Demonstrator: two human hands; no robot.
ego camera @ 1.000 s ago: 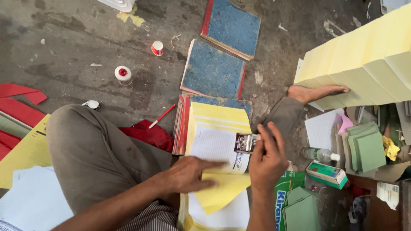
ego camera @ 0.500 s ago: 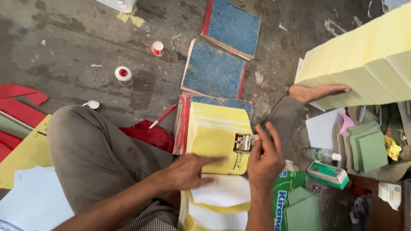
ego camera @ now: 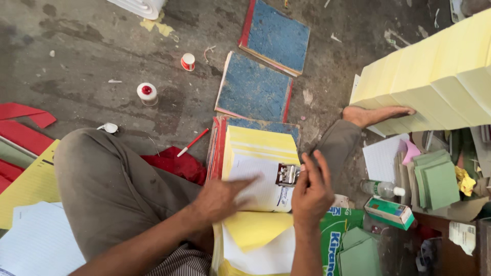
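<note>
I sit on the floor with an open pad of yellow and white sheets (ego camera: 255, 153) in front of me. My left hand (ego camera: 222, 198) lies flat on a white printed sheet (ego camera: 258, 186), fingers spread and blurred. My right hand (ego camera: 311, 191) is closed around a small metal stamping device (ego camera: 287, 175) that rests on the sheet's right edge. A loose yellow sheet (ego camera: 255, 230) is folded back below my hands.
Two blue-covered books (ego camera: 254, 87) (ego camera: 279, 37) lie on the grey floor beyond the pad. A tall stack of pale yellow paper (ego camera: 440, 71) stands right, my bare foot (ego camera: 376, 115) against it. A red pen (ego camera: 193, 142), small caps (ego camera: 147, 93), a bottle (ego camera: 381, 189) and green pads (ego camera: 437, 181) lie around.
My left hand has turned sheets over: a yellow sheet covered the pad half a second ago, and a white printed sheet is on top now. My right hand stayed on the metal device.
</note>
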